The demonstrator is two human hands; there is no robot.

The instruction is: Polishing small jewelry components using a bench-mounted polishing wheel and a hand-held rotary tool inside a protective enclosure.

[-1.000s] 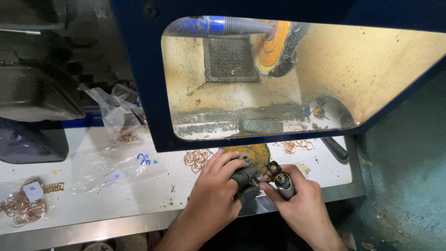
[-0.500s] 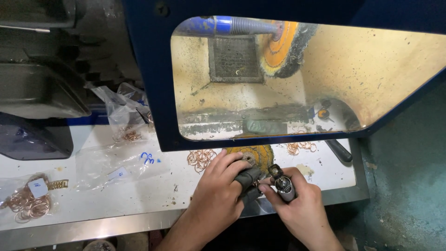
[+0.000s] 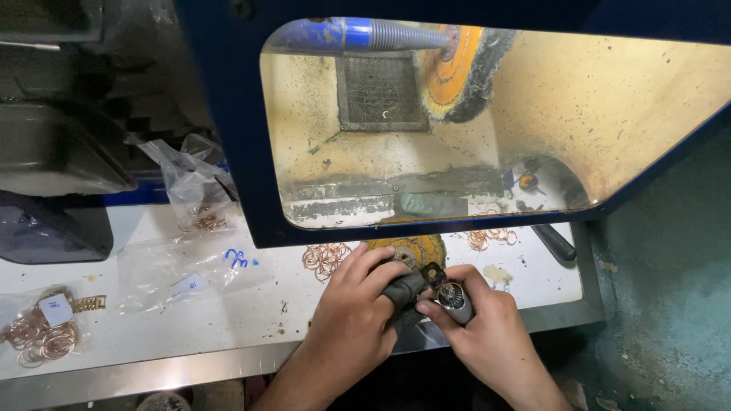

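Fingers of the left hand [image 3: 352,320] pinch a dark cloth [image 3: 402,293] while the right hand [image 3: 487,335] grips a small metal piece [image 3: 454,295] at the surface's [image 3: 228,320] front edge, where a slip could drop it.

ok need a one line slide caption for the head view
Left hand grips a dark cloth; right hand holds a small silver cylindrical tool below the orange buffing wheel.
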